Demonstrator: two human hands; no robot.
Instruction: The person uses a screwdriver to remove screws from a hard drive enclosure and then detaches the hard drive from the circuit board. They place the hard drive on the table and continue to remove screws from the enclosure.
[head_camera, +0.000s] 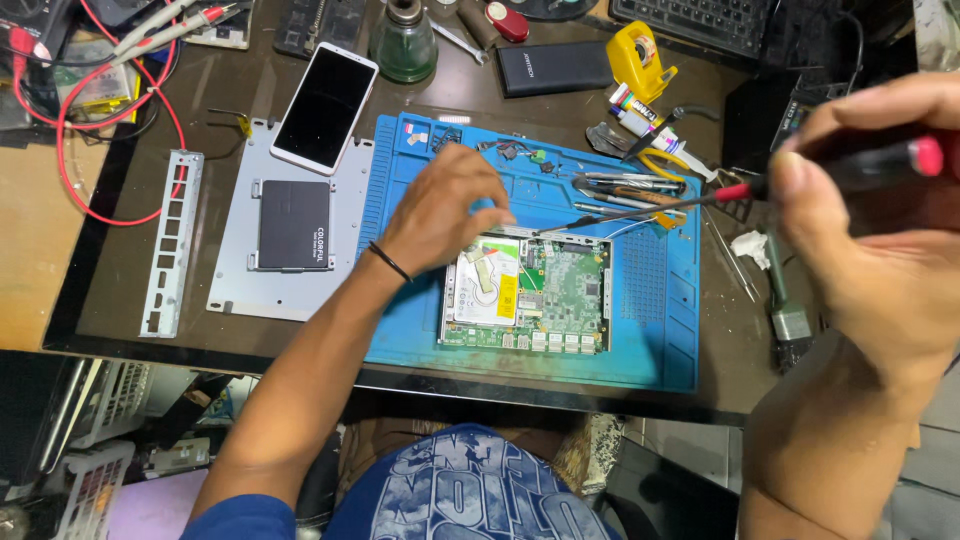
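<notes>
A small open computer case (527, 294) with a green circuit board and a silver drive lies on a blue repair mat (660, 300). My left hand (440, 210) rests on the mat at the case's upper left corner, fingers curled; whether it holds anything is hidden. My right hand (880, 230), close to the camera at the right, grips a screwdriver (650, 208) with a red and black handle. Its thin shaft points left, and the tip sits near the case's top edge.
A grey metal plate (232, 280) carrying a black drive (293, 225) lies left of the mat, with a white phone (325, 107) above it. A perforated metal bracket (170, 245), red test leads (75, 130), tweezers, a yellow tape dispenser (637, 55) and a green bottle (403, 45) surround the mat.
</notes>
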